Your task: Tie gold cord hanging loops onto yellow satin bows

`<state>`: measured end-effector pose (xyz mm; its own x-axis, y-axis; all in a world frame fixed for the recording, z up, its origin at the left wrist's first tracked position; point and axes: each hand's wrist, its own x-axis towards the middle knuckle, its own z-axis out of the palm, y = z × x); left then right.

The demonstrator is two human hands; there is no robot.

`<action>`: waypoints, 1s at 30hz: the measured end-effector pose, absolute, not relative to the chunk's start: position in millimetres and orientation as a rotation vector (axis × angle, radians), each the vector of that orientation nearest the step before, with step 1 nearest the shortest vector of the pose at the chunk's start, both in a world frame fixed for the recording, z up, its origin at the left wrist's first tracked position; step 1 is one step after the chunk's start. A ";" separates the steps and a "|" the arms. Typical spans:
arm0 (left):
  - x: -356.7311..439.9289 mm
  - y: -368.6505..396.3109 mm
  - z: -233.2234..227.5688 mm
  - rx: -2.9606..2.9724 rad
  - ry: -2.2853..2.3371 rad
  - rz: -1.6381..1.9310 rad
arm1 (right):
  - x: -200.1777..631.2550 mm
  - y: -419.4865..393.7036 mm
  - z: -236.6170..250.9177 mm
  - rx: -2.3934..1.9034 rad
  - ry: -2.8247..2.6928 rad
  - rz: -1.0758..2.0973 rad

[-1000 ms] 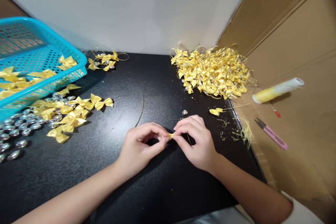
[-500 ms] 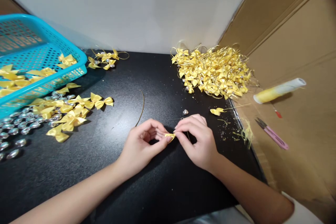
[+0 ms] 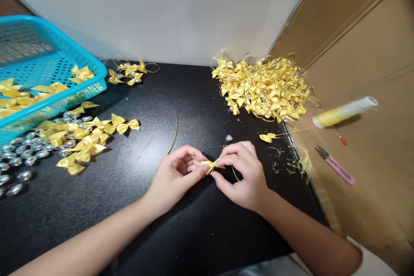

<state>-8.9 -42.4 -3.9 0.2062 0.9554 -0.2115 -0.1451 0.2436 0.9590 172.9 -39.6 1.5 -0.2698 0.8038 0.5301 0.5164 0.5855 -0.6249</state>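
My left hand (image 3: 176, 177) and my right hand (image 3: 241, 172) meet over the middle of the black table (image 3: 136, 207). Between their fingertips they pinch one small yellow ribbon bow (image 3: 209, 165). A thin gold thread (image 3: 235, 175) loops down from the bow by my right hand's fingers. A small silver bead (image 3: 228, 138) lies on the table just beyond my right hand. A loose gold thread (image 3: 174, 133) lies beyond my left hand.
A big heap of yellow bows with gold loops (image 3: 263, 88) sits at the back right. A blue basket (image 3: 39, 77) holding bows stands at the left, with loose bows (image 3: 87, 138) and silver beads (image 3: 19, 159) beside it. A thread spool (image 3: 344, 112) and pink snips (image 3: 336, 164) lie on cardboard at the right.
The bow has come further out between my fingertips and shows more. My right hand's fingers have shifted slightly and the gold thread loop now hangs below them.
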 end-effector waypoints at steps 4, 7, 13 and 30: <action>-8.0 -43.5 -2.8 1.090 1.049 0.994 | 173.7 -38.5 -1.3 -1.078 -2.007 0.388; -7.5 -44.4 -1.7 1.181 1.075 0.987 | 174.6 -38.7 0.0 -1.076 -2.016 0.413; -8.4 -45.9 -3.4 1.418 1.098 1.022 | 174.1 -37.0 2.0 -1.079 -1.800 0.812; -12.9 -47.2 -3.3 1.721 1.081 1.099 | 174.7 -39.9 2.6 -1.082 -2.041 0.493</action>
